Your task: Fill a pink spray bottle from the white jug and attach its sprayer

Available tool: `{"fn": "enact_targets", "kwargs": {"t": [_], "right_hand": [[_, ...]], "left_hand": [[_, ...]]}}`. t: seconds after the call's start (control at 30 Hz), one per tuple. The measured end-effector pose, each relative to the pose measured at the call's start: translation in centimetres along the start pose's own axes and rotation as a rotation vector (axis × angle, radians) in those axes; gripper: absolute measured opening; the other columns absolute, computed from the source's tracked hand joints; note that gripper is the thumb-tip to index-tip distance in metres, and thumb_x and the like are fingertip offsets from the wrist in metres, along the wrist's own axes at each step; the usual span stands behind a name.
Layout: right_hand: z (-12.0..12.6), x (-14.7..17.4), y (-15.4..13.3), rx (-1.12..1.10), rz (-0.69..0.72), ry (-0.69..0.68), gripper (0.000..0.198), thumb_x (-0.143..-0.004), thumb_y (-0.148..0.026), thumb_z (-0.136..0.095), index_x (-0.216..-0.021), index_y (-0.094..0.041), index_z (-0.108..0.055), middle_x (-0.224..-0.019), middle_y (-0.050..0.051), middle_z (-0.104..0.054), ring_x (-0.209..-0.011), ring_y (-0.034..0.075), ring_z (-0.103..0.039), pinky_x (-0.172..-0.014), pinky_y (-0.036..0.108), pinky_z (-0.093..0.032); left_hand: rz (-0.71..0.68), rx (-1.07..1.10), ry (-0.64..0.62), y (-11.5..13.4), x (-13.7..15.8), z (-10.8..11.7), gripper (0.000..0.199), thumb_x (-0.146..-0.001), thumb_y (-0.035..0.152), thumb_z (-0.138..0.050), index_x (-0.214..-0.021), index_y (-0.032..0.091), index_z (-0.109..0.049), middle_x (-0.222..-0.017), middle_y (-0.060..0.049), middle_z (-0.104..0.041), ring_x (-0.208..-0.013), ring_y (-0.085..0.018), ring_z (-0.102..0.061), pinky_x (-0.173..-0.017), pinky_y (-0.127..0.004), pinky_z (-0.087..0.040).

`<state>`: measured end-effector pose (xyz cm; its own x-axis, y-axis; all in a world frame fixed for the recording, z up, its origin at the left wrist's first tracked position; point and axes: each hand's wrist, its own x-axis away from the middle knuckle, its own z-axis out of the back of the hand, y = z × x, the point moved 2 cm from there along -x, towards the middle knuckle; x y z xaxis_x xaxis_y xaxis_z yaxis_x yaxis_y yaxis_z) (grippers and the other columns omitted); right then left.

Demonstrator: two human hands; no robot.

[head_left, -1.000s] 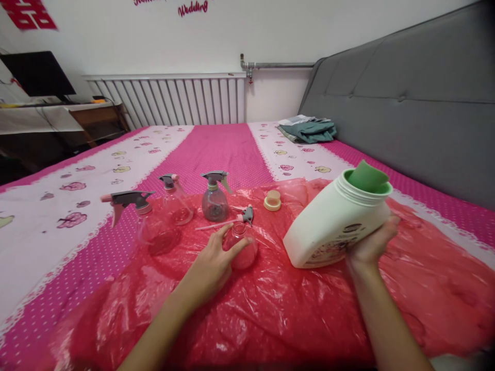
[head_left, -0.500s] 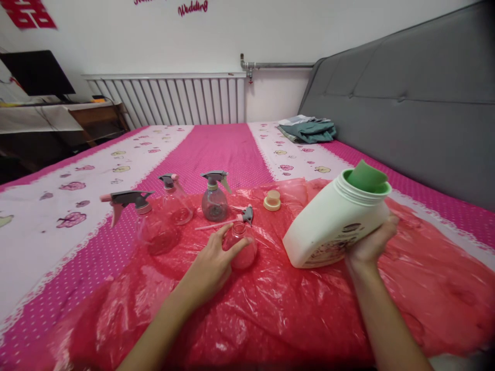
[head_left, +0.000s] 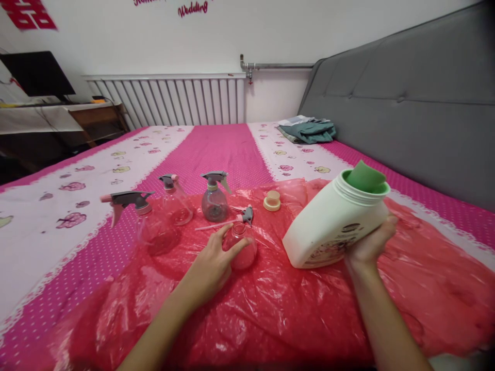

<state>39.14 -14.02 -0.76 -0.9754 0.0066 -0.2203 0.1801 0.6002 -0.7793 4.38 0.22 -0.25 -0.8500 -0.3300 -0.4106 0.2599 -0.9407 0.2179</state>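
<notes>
My left hand [head_left: 216, 260] grips a small clear pink bottle [head_left: 244, 252] by its shoulder; its neck is uncapped. In my right hand [head_left: 373, 242] a big white detergent bottle [head_left: 320, 226] leans to the right, its base edge low near the red plastic sheet. A green spout [head_left: 365, 178] fills its mouth. Behind the pink bottle lies a loose spray head [head_left: 245, 215] with its tube. A cream cap [head_left: 271, 201] rests on the sheet. Three spray bottles stand to the left: a grey one [head_left: 215, 203], a pink one [head_left: 178, 203] and a larger pink one [head_left: 154, 229].
The red plastic sheet [head_left: 270, 319] covers the near part of a pink patterned bed [head_left: 220, 149]. Folded clothes [head_left: 309, 130] lie by the grey headboard [head_left: 406, 103]. A radiator [head_left: 166, 100] runs along the wall, and a monitor [head_left: 36, 74] stands on a desk at left.
</notes>
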Motion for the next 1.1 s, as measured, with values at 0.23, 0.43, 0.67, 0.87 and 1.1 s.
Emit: {"fn": "enact_targets", "kwargs": {"t": [0.23, 0.43, 0.67, 0.87, 1.1], "right_hand": [[-0.22, 0.14, -0.25, 0.004, -0.008, 0.019, 0.050, -0.104, -0.070, -0.041, -0.102, -0.023, -0.055, -0.091, 0.000, -0.059, -0.084, 0.016, -0.057, -0.072, 0.028, -0.054], [-0.12, 0.05, -0.10, 0.000, -0.014, 0.021, 0.051, -0.104, -0.071, -0.041, -0.105, -0.022, -0.056, -0.093, 0.000, -0.060, -0.086, 0.016, -0.059, -0.075, 0.028, -0.055], [-0.03, 0.01, 0.04, 0.004, -0.015, 0.019, 0.055, -0.102, -0.075, -0.043, -0.107, -0.022, -0.057, -0.095, 0.000, -0.060, -0.087, 0.016, -0.058, -0.076, 0.029, -0.054], [-0.05, -0.07, 0.10, -0.009, -0.011, 0.017, 0.053, -0.101, -0.073, -0.043, -0.107, -0.022, -0.056, -0.096, 0.000, -0.061, -0.087, 0.016, -0.058, -0.076, 0.029, -0.052], [-0.04, -0.03, 0.04, 0.000, -0.010, 0.010, 0.053, -0.100, -0.074, -0.044, -0.105, -0.023, -0.055, -0.095, 0.001, -0.059, -0.088, 0.018, -0.057, -0.078, 0.031, -0.052]], "left_hand": [[-0.002, -0.018, -0.001, 0.21, -0.06, 0.18, 0.090, -0.087, -0.009, -0.055, -0.164, 0.038, -0.051, -0.176, -0.015, -0.036, -0.157, -0.040, -0.050, -0.119, -0.060, -0.059], [-0.011, -0.037, 0.020, 0.24, -0.10, 0.11, 0.089, -0.087, -0.010, -0.053, -0.163, 0.036, -0.052, -0.173, -0.017, -0.037, -0.155, -0.041, -0.052, -0.117, -0.060, -0.060], [-0.028, -0.025, 0.029, 0.00, 0.00, -0.13, 0.088, -0.089, -0.009, -0.054, -0.164, 0.035, -0.051, -0.175, -0.017, -0.036, -0.155, -0.041, -0.052, -0.118, -0.060, -0.059], [-0.005, -0.024, 0.021, 0.13, 0.01, 0.02, 0.092, -0.087, -0.009, -0.055, -0.165, 0.040, -0.051, -0.176, -0.013, -0.037, -0.156, -0.040, -0.052, -0.119, -0.060, -0.059], [0.003, -0.006, 0.007, 0.14, -0.05, 0.09, 0.089, -0.087, -0.007, -0.053, -0.163, 0.038, -0.053, -0.176, -0.014, -0.038, -0.157, -0.041, -0.052, -0.117, -0.062, -0.060]]}}
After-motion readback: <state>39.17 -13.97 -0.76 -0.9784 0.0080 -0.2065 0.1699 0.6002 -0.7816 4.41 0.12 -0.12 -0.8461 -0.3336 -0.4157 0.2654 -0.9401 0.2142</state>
